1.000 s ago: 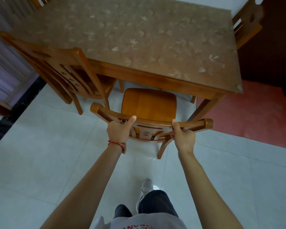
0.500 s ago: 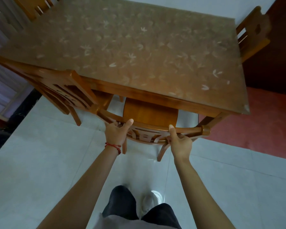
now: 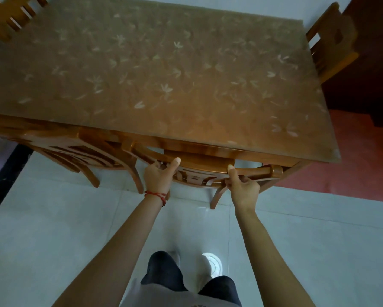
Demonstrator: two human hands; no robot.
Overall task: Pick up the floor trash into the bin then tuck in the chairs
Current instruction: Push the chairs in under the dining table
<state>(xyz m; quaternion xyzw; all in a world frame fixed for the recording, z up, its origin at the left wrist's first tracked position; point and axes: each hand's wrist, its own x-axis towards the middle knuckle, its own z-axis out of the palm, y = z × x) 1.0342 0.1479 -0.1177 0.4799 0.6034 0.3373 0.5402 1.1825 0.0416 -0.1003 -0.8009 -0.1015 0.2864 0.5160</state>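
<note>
Wooden chair (image 3: 199,167) sat mostly hidden under the bench (image 3: 164,74), only its top rail and a strip of seat showing. Your left hand (image 3: 158,177) and right hand (image 3: 243,189) each gripped that rail, thumbs on top, fingers curled out of sight beneath.

A home dining room; a long wooden dining surface (image 3: 155,80) under a clear cover printed with pale leaves fills the view from 9 to 2 o'clock; matching carved wooden chairs stand round it, one (image 3: 204,171) pushed under the near edge at 12, another (image 3: 75,151) just beside it at 10, one (image 3: 332,41) at 2 and one (image 3: 11,16) at 11; pale glossy floor tiles (image 3: 53,229) meet a red floor (image 3: 352,162) at 3.
</note>
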